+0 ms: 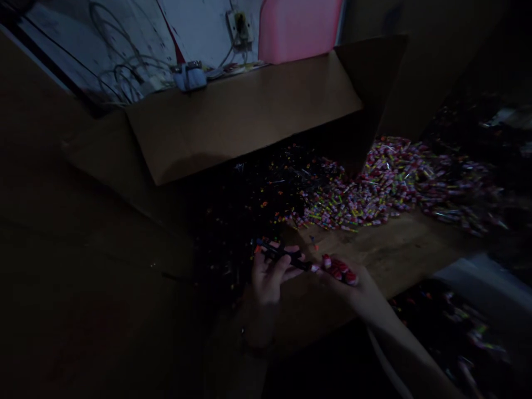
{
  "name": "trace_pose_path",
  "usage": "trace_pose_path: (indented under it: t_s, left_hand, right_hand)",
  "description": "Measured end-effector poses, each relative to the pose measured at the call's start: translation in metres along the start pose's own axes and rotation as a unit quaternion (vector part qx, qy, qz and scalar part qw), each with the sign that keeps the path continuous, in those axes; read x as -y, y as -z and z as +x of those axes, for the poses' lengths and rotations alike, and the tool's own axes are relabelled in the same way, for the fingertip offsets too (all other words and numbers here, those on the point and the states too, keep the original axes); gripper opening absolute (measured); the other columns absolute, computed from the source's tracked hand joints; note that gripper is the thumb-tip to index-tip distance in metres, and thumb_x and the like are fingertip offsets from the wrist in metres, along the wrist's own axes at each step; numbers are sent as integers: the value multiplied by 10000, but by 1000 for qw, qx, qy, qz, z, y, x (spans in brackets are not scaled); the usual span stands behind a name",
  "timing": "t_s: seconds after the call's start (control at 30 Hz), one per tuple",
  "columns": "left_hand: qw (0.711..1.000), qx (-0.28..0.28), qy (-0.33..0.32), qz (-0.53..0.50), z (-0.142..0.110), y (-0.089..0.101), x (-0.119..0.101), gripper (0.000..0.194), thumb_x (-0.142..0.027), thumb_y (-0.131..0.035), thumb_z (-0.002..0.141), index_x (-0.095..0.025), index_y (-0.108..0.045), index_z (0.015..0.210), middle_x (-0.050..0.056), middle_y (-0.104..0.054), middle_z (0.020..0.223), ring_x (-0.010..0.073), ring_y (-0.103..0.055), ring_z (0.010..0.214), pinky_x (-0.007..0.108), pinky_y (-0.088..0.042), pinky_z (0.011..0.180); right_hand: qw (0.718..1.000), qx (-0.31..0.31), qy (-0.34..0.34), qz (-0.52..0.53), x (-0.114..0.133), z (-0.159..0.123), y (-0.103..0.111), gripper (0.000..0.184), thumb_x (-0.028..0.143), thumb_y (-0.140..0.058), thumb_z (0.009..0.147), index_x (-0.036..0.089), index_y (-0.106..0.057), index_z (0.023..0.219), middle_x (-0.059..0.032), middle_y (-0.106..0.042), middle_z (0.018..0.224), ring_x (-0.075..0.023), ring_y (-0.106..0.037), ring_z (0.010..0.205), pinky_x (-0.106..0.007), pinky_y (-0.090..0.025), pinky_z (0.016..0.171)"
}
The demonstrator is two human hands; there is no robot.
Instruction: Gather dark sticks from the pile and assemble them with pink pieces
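Little looks done: the left hand [270, 274] curls its fingers around a thin dark strip [282, 256] while the right hand [347, 282] cups a few red wrapped pieces [338, 270], with the big pink-and-yellow heap of small wrapped pieces [394, 185] on the wooden table [399, 249] unsorted.

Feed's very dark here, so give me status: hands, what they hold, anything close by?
Left hand holds dark slim pieces. Right hand cups red-and-white small pieces. Colourful pile on table just beyond; cardboard box behind.
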State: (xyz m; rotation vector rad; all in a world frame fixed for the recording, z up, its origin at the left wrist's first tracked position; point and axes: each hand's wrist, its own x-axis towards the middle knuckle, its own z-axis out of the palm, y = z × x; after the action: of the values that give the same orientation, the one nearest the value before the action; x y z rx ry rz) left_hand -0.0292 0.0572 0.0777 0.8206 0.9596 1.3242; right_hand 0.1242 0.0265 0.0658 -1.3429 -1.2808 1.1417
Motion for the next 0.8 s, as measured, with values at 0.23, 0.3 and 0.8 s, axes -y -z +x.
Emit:
trace_pose_path:
  t_s: [0.23, 0.3, 0.8]
  left_hand:
    - [989, 33, 45, 140, 5, 20, 20, 463, -411, -702, 711, -173, -528, 1068, 119, -685, 1034, 257, -662, 934, 407, -525, 828]
    - [947, 20, 11, 320, 13, 35, 18, 473, -386, -709, 710, -160, -569, 1102, 143, -652, 1117, 281, -601, 1054, 433, -469, 920]
    - [668, -93, -86, 733, 101, 32, -14, 420, -13, -594, 725, -61, -574, 1141, 245, -530, 1222, 355, -543, 1089, 458, -451, 892]
  right_hand:
    - [993, 98, -53, -42, -26, 2, 30, 278, 436, -594, 770, 168, -633, 832, -26, -678, 729, -181, -609, 649, -264, -457, 588]
    - [986, 107, -67, -111, -46, 2, 56, 296, 448, -557, 792, 172, -643, 853, -36, -694, 732, -198, -629, 652, -272, -465, 576]
    - [990, 62, 51, -118, -49, -9, 32, 214, 307, -526, 812, 210, -513, 1002, -59, -684, 882, -196, -656, 784, -292, -512, 696]
